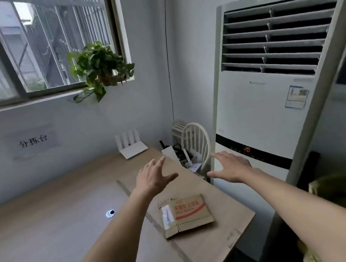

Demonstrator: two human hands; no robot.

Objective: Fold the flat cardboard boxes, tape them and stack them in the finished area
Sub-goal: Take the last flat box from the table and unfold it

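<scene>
A flat cardboard box with red print and a strip of white tape lies on the wooden table, near its right edge. My left hand is stretched out in the air beyond the box, fingers spread and holding nothing. My right hand is also held out with straight fingers, past the table's right edge and level with the left hand. Both hands are apart from the box.
A tape line runs across the table left of the box. A small white and black object lies mid-table. A white router stands at the back. A white chair and a tall air conditioner stand to the right.
</scene>
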